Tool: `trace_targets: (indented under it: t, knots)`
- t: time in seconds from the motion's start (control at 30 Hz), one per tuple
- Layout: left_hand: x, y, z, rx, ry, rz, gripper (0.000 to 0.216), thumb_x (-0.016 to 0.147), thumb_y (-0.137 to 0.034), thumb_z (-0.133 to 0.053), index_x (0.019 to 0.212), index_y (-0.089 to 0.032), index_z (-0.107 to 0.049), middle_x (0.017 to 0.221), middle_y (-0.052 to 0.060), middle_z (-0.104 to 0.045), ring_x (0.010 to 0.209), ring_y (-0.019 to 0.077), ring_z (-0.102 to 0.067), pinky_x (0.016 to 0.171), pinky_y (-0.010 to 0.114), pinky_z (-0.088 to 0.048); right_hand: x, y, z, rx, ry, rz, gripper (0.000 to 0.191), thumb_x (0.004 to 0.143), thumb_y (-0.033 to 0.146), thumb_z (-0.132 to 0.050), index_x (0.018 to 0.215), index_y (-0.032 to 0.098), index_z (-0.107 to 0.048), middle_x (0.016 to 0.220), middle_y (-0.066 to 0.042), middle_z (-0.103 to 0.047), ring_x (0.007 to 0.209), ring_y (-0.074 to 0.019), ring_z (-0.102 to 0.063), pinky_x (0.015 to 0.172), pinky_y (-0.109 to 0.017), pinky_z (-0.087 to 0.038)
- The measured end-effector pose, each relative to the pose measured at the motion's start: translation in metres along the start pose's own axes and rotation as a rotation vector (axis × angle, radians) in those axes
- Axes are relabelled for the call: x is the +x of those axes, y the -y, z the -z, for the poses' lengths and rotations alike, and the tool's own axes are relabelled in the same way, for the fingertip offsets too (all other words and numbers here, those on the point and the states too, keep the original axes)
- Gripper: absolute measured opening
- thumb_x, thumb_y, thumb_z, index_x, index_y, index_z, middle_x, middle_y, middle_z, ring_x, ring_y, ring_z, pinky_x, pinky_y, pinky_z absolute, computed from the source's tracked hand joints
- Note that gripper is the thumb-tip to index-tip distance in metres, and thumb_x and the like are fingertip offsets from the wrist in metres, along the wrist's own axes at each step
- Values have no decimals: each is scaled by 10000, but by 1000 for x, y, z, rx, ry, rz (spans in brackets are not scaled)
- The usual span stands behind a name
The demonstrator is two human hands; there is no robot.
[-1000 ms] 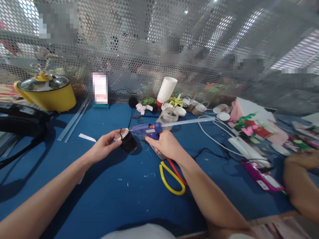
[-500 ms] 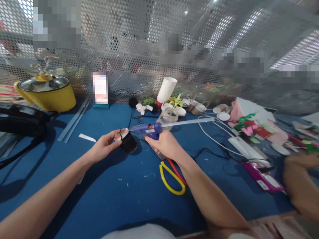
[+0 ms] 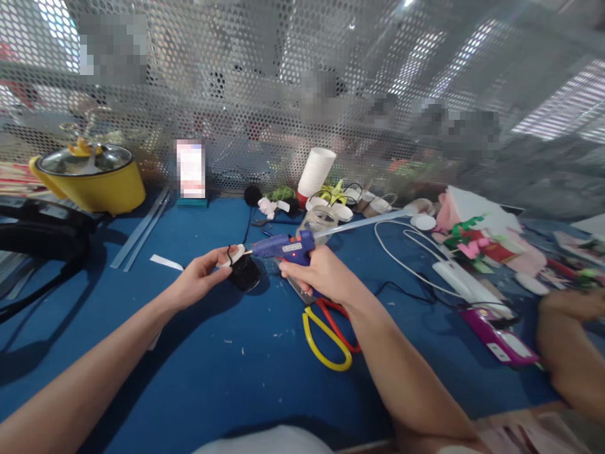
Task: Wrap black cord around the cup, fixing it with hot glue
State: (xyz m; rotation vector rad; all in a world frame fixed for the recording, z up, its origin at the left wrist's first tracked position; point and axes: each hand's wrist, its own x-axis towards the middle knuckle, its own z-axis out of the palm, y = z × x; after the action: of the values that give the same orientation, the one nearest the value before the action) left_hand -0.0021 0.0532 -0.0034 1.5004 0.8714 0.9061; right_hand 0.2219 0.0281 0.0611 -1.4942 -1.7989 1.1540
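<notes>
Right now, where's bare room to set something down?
Between the left forearm and scissors, only scraps show; another patch lies between phone and left hand. Crowded: behind the glue gun, with jar and cups; right, with flowers and cables.

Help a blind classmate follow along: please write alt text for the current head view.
A right hand points a blue glue gun at a small black-and-white object held in the left hand at a blue table. Scissors lie nearby; a yellow pot and stacked white cups are farther back.
</notes>
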Motion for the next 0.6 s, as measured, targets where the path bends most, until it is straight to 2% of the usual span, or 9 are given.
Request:
trace_targets:
  t: [0.2, 0.37, 0.47, 0.6]
  knots:
    - [0, -2, 0, 34, -4, 4, 154, 755, -286, -531, 691, -160, -473, 1312, 156, -409, 1244, 227, -321, 1028, 424, -181, 4, -7, 11, 256, -59, 75, 167, 686, 245, -591, 611, 165, -465, 387, 80, -440, 339, -47, -390, 359, -170, -351]
    - [-1, -3, -2, 24, -21, 6, 152, 745, -289, -544, 693, -163, -477, 1307, 159, -417, 1242, 231, -324, 1026, 425, -188, 16, -23, 22, 279, -344, 79, 208, 658, 323, -628, 686, 132, -551, 545, 20, -552, 448, -61, -489, 406, -167, -399]
    - [0, -3, -2, 14, -23, 4, 170, 746, -300, -546, 687, -166, -459, 1309, 164, -412, 1243, 235, -323, 1027, 428, -184, 25, -32, 29, 247, -517, 69, 228, 704, 348, -587, 657, 130, -538, 531, 12, -557, 401, -57, -488, 380, -169, -399]
    - [0, -1, 0, 22, -3, 1, 159, 757, -300, -538, 715, -170, -458, 1327, 159, -387, 1252, 232, -307, 1027, 420, -194, 36, -40, 40, 362, -589, -7, 211, 771, 305, -526, 644, 138, -501, 454, 27, -531, 329, -69, -486, 325, -176, -399]
